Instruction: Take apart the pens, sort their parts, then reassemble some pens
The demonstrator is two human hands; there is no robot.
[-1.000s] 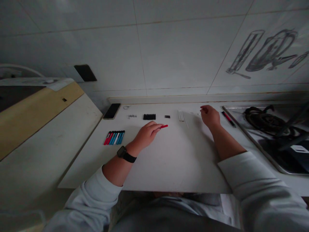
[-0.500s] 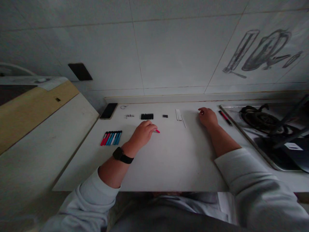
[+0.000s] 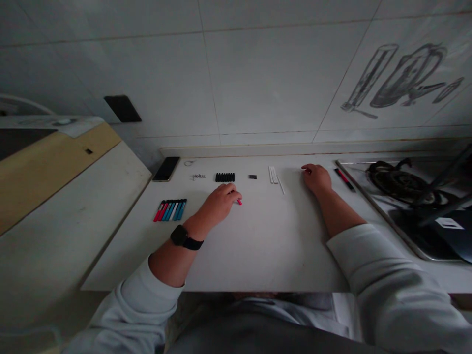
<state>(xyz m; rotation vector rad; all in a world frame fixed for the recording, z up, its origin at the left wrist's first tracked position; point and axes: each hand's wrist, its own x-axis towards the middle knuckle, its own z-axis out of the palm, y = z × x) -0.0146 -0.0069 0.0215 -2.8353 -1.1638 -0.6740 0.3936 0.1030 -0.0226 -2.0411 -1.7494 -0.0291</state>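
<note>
Over the middle of the white table, my left hand is closed on a small red pen part; only its end shows past the fingertips. My right hand rests at the right with its fingers curled together, and whatever they hold, if anything, is hidden. Beyond my left hand lie a row of black tubular pieces, some tiny black pieces and small springs. Several thin white sticks lie between the hands. Red, blue and white pen barrels with black ends form a row at the left.
A phone and a small ring lie at the back left. Right of my right hand is a red and black pen, beside the metal-edged stove. A tiled wall rises behind the table.
The red pen part in my left hand has tilted and shifted slightly toward me, with less of it showing. The right fingers have drawn closer together.
</note>
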